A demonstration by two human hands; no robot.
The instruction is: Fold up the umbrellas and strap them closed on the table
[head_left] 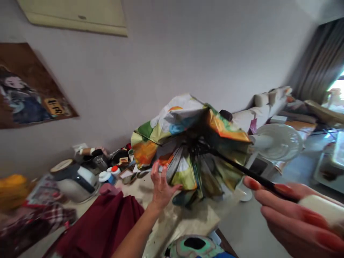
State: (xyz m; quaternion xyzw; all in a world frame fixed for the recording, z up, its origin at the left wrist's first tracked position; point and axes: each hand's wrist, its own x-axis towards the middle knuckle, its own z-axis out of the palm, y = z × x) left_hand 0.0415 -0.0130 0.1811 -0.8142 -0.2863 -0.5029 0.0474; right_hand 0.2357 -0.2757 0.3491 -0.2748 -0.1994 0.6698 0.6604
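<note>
A multicoloured umbrella (182, 125), patterned in green, orange, white and yellow, is partly spread with its canopy folds loose. My right hand (292, 215) is closed around its pale handle (322, 211), at the lower end of the black shaft (242, 168). The shaft slants up and left into the dark middle of the canopy. At the canopy's lower left edge is my left hand (162, 188), fingers apart and thumb stretched out. Whether its fingertips touch the fabric I cannot tell.
Below lies a cluttered table (153, 229) with a maroon cloth (104, 222), an electric kettle (75, 181) and several small bottles. A green patterned item (174, 247) is at the near edge. To the right stand a white fan (279, 143) and a sofa (244, 116).
</note>
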